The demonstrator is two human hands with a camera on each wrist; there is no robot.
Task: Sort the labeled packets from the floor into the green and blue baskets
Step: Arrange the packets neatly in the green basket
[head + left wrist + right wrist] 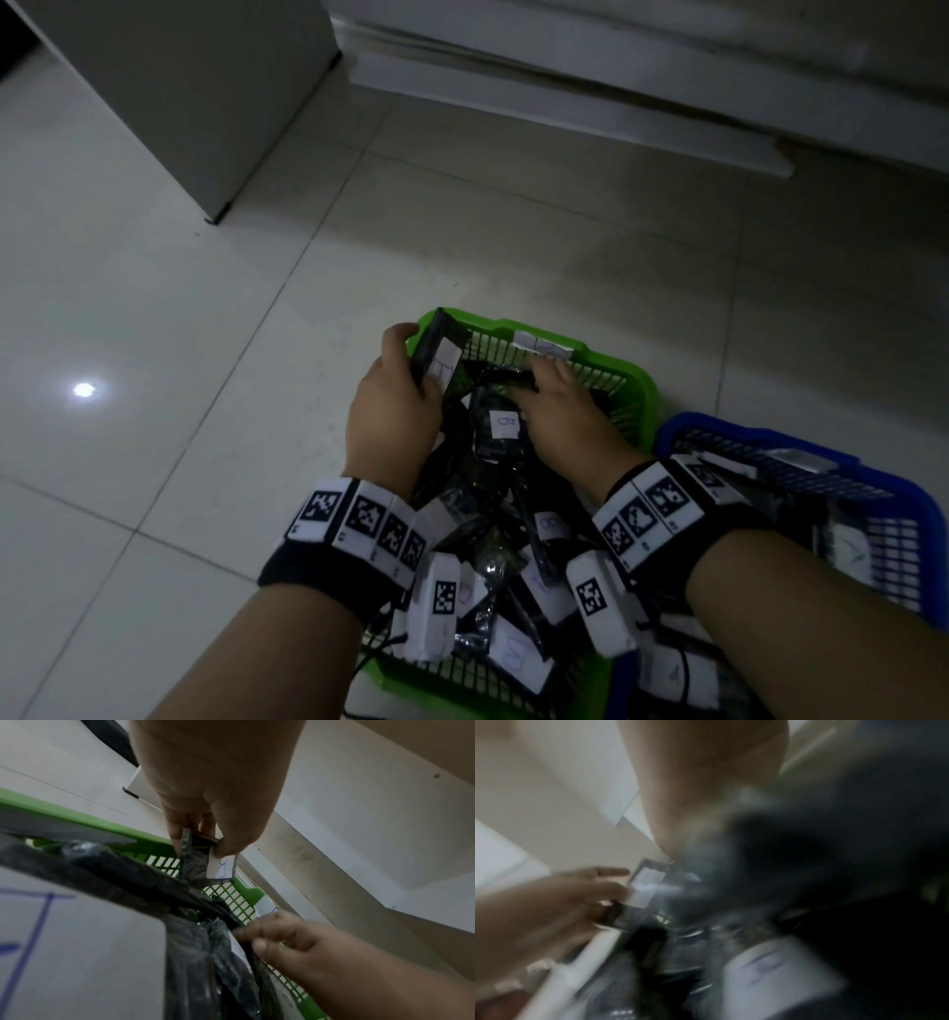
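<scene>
Black packet (436,354) pinched in your left grip (393,398): read its label while your right grip (560,406), fingers curled, digs beside it.

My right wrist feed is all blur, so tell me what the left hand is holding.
Observer: The left hand grips a black labeled packet, held upright over the far left corner of the green basket.
Operator: Now report the right hand.
Observer: The right hand is inside the green basket with its fingers on a second packet. I cannot tell whether it grips it.
Operator: Locate the blue basket.
Observer: The blue basket stands right beside the green one, on its right, with packets in it.
</scene>
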